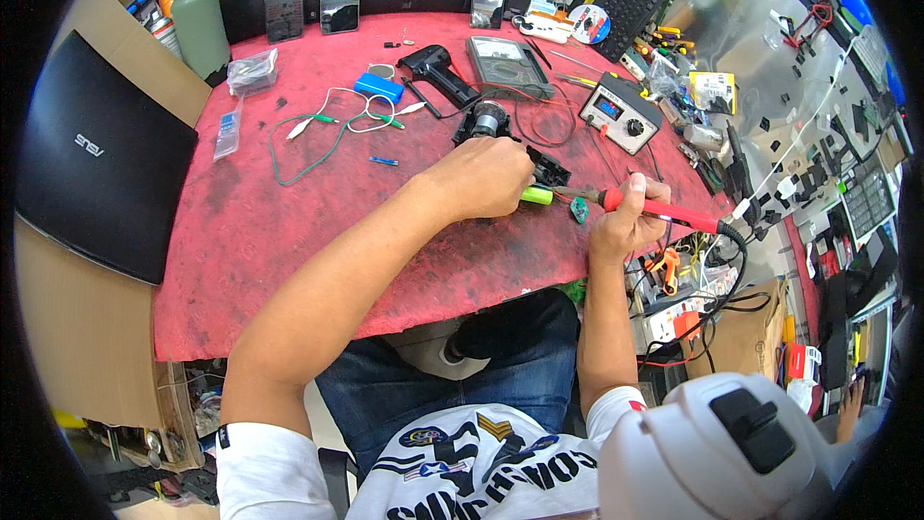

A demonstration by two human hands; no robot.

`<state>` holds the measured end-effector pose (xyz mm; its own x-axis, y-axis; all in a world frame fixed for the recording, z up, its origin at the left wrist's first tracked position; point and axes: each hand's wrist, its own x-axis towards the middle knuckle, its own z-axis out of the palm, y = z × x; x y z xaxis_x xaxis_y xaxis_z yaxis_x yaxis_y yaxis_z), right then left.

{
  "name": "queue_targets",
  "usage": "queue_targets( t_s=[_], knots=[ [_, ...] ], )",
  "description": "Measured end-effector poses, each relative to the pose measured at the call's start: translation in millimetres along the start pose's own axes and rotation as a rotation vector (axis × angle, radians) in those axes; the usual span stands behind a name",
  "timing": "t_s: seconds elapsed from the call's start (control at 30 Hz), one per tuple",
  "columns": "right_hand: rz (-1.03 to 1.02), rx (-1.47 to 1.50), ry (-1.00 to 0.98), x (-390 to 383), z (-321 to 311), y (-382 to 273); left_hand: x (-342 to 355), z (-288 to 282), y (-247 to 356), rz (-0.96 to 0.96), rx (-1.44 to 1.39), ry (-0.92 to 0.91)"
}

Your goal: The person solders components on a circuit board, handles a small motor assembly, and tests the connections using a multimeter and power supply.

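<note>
My right hand [626, 220] grips the red handle of a soldering iron [679, 215], its tip pointing left toward a yellow-green cylinder [536, 195]. A small green circuit board [578, 210] is just below the tip. Whether the tip touches anything is too small to tell. My left hand [486, 176] is closed at the near side of an opened black device, with its silver motor [489, 116] just beyond my knuckles. What those fingers hold is hidden beneath them. Black housing pieces [549, 167] show to the right of that hand.
Behind the hands lie a black drill-shaped tool [438, 75], a multimeter [508, 65] and a soldering station [621, 114]. A blue battery pack [378, 88] and clip leads [337, 144] are left of them. A closed laptop [101, 154] borders the red mat [289, 260]. Tools crowd the right.
</note>
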<state>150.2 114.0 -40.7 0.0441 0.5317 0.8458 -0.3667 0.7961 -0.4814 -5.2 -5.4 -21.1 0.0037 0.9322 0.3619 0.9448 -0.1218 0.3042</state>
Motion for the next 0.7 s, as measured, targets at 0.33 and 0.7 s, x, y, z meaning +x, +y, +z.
queue_targets(
  t_s=[0.33,0.7],
  knots=[
    [-0.024,-0.011,-0.049,0.9,3.0,-4.2,1.4,-0.9,2.0,0.012,0.012,0.004],
    [-0.036,-0.023,-0.092,0.7,2.8,-4.0,1.3,-1.5,1.8,0.011,0.027,-0.012]
  ],
)
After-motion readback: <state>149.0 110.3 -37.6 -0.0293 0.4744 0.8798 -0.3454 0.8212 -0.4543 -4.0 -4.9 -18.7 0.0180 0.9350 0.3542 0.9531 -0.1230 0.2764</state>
